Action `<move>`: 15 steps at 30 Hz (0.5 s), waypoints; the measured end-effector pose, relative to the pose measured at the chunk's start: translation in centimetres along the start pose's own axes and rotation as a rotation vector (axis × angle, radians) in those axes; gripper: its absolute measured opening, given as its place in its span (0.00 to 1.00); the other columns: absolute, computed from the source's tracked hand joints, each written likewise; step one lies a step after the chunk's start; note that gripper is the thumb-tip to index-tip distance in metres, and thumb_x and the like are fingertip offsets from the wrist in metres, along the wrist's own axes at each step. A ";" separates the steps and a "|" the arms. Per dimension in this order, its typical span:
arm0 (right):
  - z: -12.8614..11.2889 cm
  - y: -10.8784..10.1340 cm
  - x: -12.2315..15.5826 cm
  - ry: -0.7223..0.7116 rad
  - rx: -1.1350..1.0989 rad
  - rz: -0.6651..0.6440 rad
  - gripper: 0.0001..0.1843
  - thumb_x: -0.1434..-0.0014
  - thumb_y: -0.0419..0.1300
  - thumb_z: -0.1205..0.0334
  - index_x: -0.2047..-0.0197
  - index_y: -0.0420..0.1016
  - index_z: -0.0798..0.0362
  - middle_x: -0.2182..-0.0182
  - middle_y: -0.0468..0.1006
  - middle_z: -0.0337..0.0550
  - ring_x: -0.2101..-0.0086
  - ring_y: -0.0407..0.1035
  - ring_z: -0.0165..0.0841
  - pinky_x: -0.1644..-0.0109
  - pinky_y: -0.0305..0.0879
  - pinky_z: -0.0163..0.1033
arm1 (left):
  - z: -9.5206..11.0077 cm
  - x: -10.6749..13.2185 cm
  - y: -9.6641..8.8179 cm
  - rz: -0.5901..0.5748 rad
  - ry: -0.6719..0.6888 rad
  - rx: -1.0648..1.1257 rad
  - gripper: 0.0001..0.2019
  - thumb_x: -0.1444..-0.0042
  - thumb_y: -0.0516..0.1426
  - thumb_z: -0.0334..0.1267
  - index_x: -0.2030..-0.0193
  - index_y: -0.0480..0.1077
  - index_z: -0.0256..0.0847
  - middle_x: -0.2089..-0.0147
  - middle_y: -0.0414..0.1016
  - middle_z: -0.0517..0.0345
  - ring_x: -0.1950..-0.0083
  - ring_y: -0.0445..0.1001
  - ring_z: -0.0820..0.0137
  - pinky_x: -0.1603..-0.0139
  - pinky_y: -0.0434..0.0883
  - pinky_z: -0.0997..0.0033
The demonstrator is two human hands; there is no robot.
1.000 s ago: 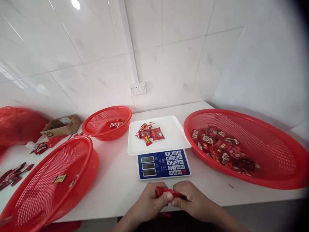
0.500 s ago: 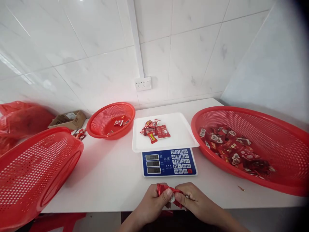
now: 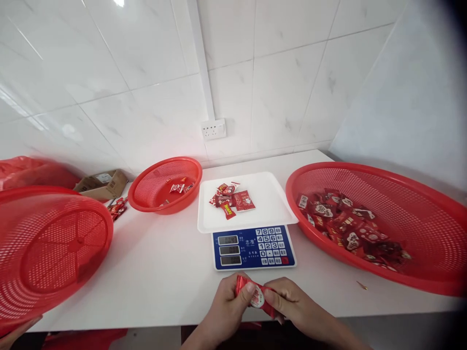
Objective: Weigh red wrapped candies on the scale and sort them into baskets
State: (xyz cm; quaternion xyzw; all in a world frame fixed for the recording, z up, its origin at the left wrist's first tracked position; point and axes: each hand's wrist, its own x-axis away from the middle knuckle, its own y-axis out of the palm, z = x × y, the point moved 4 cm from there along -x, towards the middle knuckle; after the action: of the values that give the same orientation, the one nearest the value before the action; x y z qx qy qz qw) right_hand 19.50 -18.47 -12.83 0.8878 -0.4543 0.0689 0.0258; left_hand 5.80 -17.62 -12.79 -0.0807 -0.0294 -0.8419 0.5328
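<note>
At the table's front edge I hold a red wrapped candy (image 3: 257,297) with a white label between both hands. My left hand (image 3: 230,304) grips its left end, thumb on top; my right hand (image 3: 291,304) pinches the right end. Just beyond them stands a blue digital scale (image 3: 254,262) with a white tray (image 3: 270,218) on it. Several red candy packets (image 3: 243,200) lie in a small heap on the tray, one with yellow lettering. The scale's digits are too faint to read surely.
A big red basket (image 3: 365,170) of wrapped sweets stands right; a smaller red basket (image 3: 164,210) with a few sits back left. At far left another person's hand (image 3: 22,333) touches a tilted red basket (image 3: 91,204). Behind are a cardboard box (image 3: 113,187) and red plastic bag (image 3: 32,170).
The left basket has tipped so its round bottom faces me, and a person's hand now shows under it. The candy in my hands has turned slightly, showing more of its white label.
</note>
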 end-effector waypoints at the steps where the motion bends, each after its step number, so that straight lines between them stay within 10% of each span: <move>1: 0.1 -0.1 0.0 0.010 0.001 0.007 0.31 0.41 0.45 0.36 0.79 0.59 0.55 0.82 0.60 0.36 0.79 0.55 0.25 0.75 0.52 0.31 | 0.1 -0.1 -0.3 0.039 0.014 -0.025 0.22 0.43 0.51 0.56 0.74 0.61 0.37 0.76 0.61 0.62 0.73 0.58 0.75 0.70 0.59 0.75; 15: 0.4 -0.1 -0.3 -0.015 -0.110 -0.031 0.30 0.40 0.45 0.38 0.74 0.65 0.57 0.80 0.63 0.38 0.79 0.58 0.26 0.74 0.55 0.31 | -0.1 -0.3 -0.3 0.005 -0.011 0.173 0.23 0.44 0.52 0.56 0.74 0.65 0.35 0.78 0.66 0.59 0.76 0.64 0.74 0.71 0.61 0.75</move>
State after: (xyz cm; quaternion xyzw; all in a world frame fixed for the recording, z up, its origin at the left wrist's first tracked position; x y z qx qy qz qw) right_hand 19.44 -18.20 -13.29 0.8925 -0.4438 0.0365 0.0722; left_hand 5.69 -17.22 -12.94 -0.0392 -0.1046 -0.8344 0.5397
